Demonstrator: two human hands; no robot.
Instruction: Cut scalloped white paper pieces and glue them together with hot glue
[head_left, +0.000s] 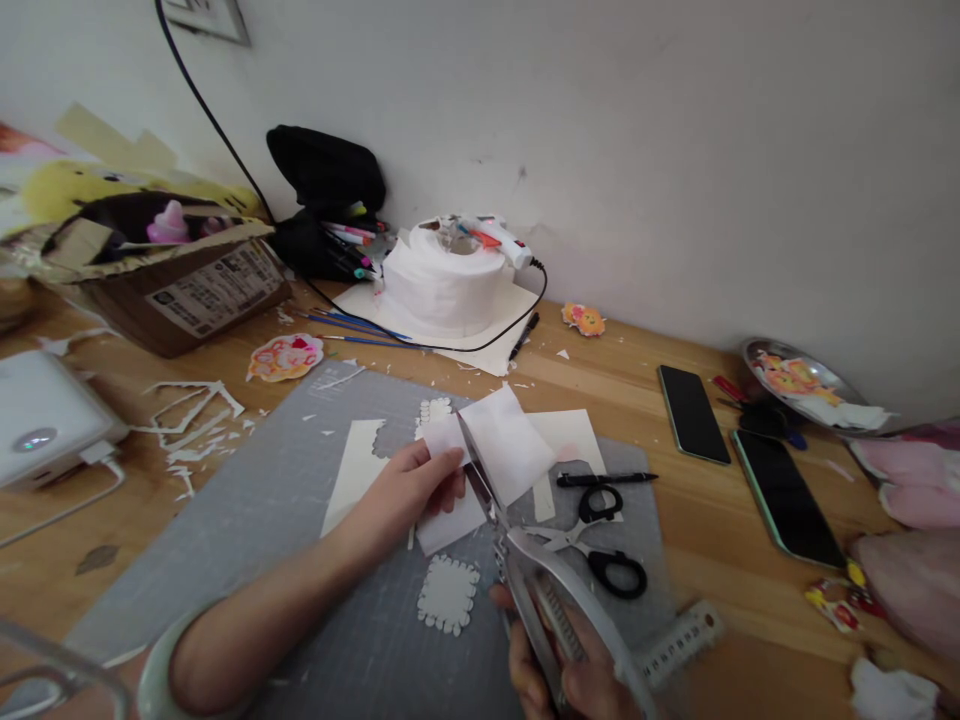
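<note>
Two hands | left hand [411,488] pinching thin white paper [501,440] | right hand [559,672] grip wrapped round grey scalloping shears [540,580]

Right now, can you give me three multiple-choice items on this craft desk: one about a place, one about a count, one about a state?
1. Where is the glue gun?
A. on the paper roll
B. in the cardboard box
C. beside the phones

2. How many phones lie screen-up on the desk?
A. one
B. two
C. four

3. What is the left hand doing?
A. resting flat
B. holding white paper
C. gripping a pen

Answers: 1 A, the gun rests across the roll's top. 2 B, one phone lies beside another. 3 B, its fingers pinch the sheet while the right hand works large scissors into it.
</note>
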